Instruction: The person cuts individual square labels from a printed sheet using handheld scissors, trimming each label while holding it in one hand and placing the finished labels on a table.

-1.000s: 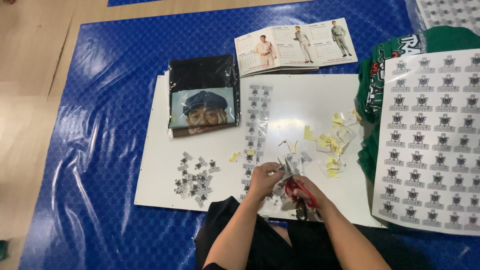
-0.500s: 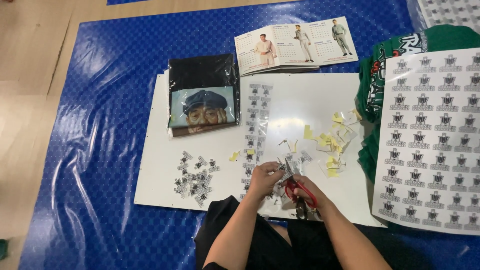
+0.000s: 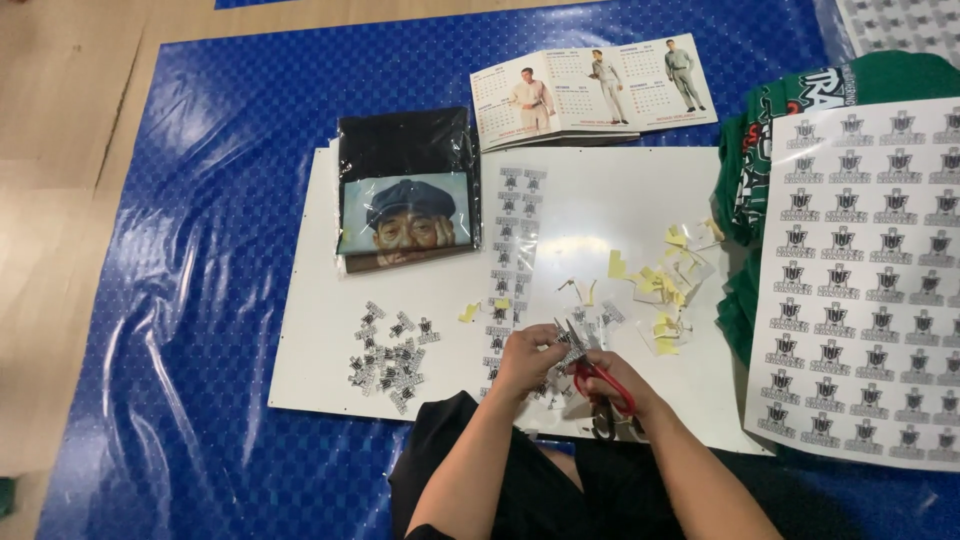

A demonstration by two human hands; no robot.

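**Operator:** While both hands work at the near edge of the white board (image 3: 620, 190), what differs from the view a second ago?

**Inspector:** Very little. The right hand (image 3: 615, 385) remains closed through the red handles of the scissors (image 3: 590, 365), blades parted slightly and pointing up-left. The left hand (image 3: 525, 355) remains pinched on a small printed sticker piece (image 3: 553, 345), which meets the blades. Only minor finger shifts show.

**Operator:** Meaning?

**Inspector:** Judged from that, the same cut is under way, not finished.

**Operator:** Surroundings?

**Inspector:** A cut sticker pile (image 3: 390, 355) lies left of the hands. A sticker strip (image 3: 510, 240) runs up the board's middle. Yellow backing scraps (image 3: 665, 285) lie to the right, and a full sticker sheet (image 3: 865, 270) rests over green fabric (image 3: 770, 120). A wrapped dark garment (image 3: 405, 190) and a calendar booklet (image 3: 595, 95) sit at the far side, all on blue sheeting (image 3: 200, 250).
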